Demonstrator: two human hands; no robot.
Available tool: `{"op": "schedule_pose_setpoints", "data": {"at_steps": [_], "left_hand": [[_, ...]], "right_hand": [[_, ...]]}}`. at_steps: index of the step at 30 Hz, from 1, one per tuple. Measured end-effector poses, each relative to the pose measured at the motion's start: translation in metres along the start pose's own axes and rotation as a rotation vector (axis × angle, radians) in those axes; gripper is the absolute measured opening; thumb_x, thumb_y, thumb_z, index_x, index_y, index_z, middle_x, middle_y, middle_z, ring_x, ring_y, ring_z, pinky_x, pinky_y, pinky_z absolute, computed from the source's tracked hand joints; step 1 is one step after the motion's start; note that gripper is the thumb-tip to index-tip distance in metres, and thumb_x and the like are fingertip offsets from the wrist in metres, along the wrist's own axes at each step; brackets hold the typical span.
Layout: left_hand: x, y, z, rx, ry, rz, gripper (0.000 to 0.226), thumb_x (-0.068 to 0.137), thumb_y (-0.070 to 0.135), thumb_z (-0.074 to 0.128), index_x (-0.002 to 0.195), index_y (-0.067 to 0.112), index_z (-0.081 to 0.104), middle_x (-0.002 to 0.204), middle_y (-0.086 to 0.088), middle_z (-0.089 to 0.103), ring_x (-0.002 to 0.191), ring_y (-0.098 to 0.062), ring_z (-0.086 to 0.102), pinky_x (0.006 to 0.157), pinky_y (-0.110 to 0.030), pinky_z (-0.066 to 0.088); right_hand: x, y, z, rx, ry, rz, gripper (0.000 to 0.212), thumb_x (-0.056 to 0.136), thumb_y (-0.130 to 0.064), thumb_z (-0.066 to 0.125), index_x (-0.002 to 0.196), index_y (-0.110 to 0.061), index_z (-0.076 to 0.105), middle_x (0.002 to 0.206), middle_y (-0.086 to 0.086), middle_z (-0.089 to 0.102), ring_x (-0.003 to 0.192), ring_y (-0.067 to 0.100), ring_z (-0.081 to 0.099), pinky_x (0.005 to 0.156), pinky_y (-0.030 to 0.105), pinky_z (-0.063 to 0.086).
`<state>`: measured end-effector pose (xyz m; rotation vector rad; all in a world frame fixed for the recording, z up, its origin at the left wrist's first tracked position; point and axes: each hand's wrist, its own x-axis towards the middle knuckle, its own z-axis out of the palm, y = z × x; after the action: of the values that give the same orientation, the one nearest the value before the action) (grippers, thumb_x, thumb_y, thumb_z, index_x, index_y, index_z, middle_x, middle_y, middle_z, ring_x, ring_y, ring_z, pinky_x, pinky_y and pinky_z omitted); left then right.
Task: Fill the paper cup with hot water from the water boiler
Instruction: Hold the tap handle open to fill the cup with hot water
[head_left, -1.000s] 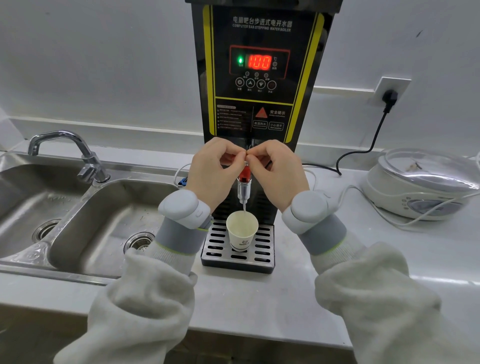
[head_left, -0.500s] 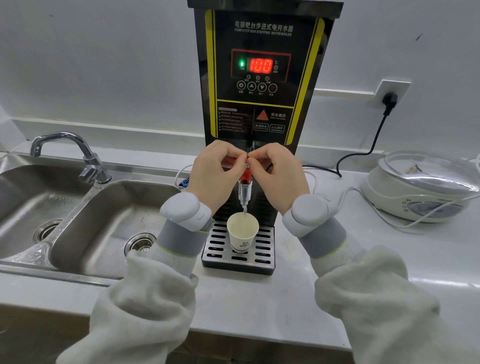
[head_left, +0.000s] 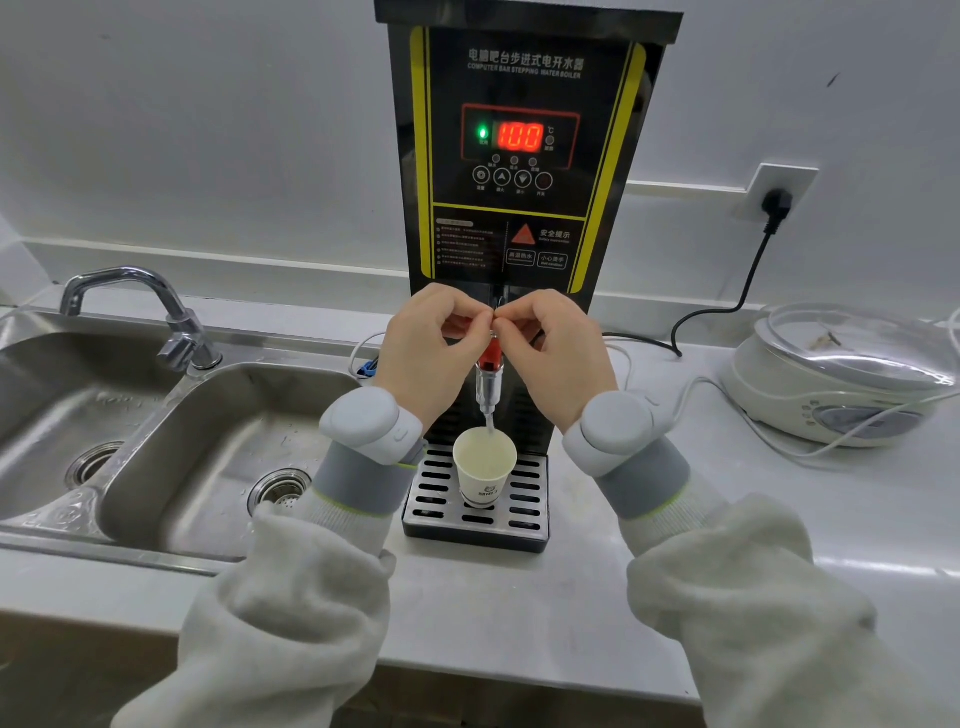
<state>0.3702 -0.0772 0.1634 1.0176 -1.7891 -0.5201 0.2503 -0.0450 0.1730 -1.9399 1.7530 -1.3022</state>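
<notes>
The black water boiler stands at the back of the counter, its red display reading 100. Its tap, red above a metal spout, hangs over a white paper cup on the slotted drip tray. A thin stream of water runs from the spout into the cup. My left hand and my right hand meet above the tap, fingertips pinched on its small lever from either side. The lever itself is mostly hidden by my fingers.
A steel double sink with a curved faucet lies to the left. At the right sit a white cooker with a glass lid and loose white cables. A black cord runs to a wall socket.
Both hands have stayed pinched on the tap lever. Water keeps running into the cup. The view has shifted slightly.
</notes>
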Motion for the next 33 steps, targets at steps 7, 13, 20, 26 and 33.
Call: {"op": "schedule_pose_setpoints", "data": {"at_steps": [7,13,20,26,33], "left_hand": [[0.0006,-0.0002,-0.0005,-0.001,-0.003,0.000,0.009,0.083,0.015,0.056,0.087,0.010,0.063,0.087,-0.003,0.060,0.076,-0.007,0.056,0.073,-0.011,0.047],[0.0013,-0.0007,-0.0001,0.003,-0.009,0.001,0.010,0.083,0.015,0.056,0.088,0.010,0.062,0.087,-0.002,0.059,0.077,-0.009,0.057,0.072,-0.010,0.047],[0.0024,-0.0016,-0.0008,0.002,-0.017,0.010,0.009,0.083,0.014,0.056,0.087,0.011,0.063,0.085,-0.001,0.058,0.075,-0.005,0.056,0.072,-0.006,0.046],[0.0021,-0.0012,-0.0009,0.004,-0.014,0.008,0.009,0.083,0.014,0.056,0.088,0.010,0.062,0.086,-0.001,0.059,0.075,-0.005,0.056,0.072,-0.007,0.046],[0.0031,-0.0019,-0.0015,0.008,-0.030,0.009,0.007,0.083,0.015,0.056,0.087,0.012,0.062,0.086,0.000,0.058,0.076,-0.006,0.056,0.072,-0.007,0.046]], "right_hand": [[0.0007,-0.0006,-0.0002,-0.006,-0.008,-0.001,0.012,0.086,-0.019,0.054,0.095,-0.013,0.061,0.088,-0.004,0.054,0.081,0.010,0.052,0.071,0.015,0.043],[0.0010,0.0000,-0.0004,-0.004,-0.003,0.001,0.011,0.086,-0.019,0.054,0.094,-0.013,0.061,0.088,-0.004,0.054,0.081,0.010,0.053,0.072,0.018,0.045],[0.0012,0.0000,-0.0006,-0.011,-0.005,-0.009,0.012,0.086,-0.019,0.054,0.094,-0.012,0.061,0.088,-0.004,0.054,0.081,0.010,0.052,0.070,0.015,0.044],[0.0015,0.0012,-0.0004,-0.007,-0.001,-0.008,0.012,0.086,-0.019,0.055,0.094,-0.012,0.061,0.088,-0.003,0.055,0.079,0.008,0.051,0.068,0.014,0.043],[0.0007,0.0015,0.0003,0.005,0.003,-0.011,0.012,0.086,-0.019,0.055,0.094,-0.013,0.061,0.087,-0.004,0.055,0.079,0.008,0.052,0.069,0.015,0.044]]}}
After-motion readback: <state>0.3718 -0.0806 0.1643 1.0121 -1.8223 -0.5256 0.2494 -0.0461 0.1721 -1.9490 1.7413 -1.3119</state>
